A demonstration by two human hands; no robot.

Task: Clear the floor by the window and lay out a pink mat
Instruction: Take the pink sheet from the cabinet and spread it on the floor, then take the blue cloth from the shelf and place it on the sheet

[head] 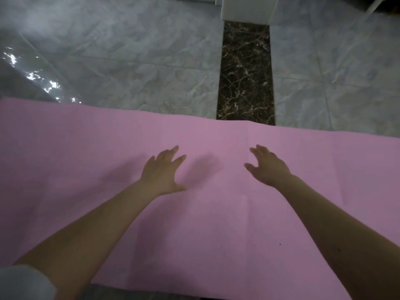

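Pink foam fills the lower half of your view: the mat [216,224] lies unrolled on the floor [129,68], its long axis running left to right across you, both ends passing out of the picture. Its far edge slants slightly, higher on the left and lower toward the right, and its near edge shows just above the bottom of the frame. A faint crease runs from the far edge toward you, just beside your right hand.

Your left hand [161,173] is spread palm down over the middle of the mat, fingers splayed and pointing away from you, gripping nothing. Your right hand [267,167] is likewise released, fingers loosely curled and apart, holding nothing. Whether either palm presses the mat or hovers just above it, you cannot tell; shadows lie close beside both. The two hands sit near each other, a bare stretch of mat between them.

Beyond the mat the floor is grey marbled tile, glossy with bright reflections at the left. A dark strip [245,72] of brown-veined stone runs away from you, its near end hidden under the mat's far edge. At its far end stands a white block [246,7].
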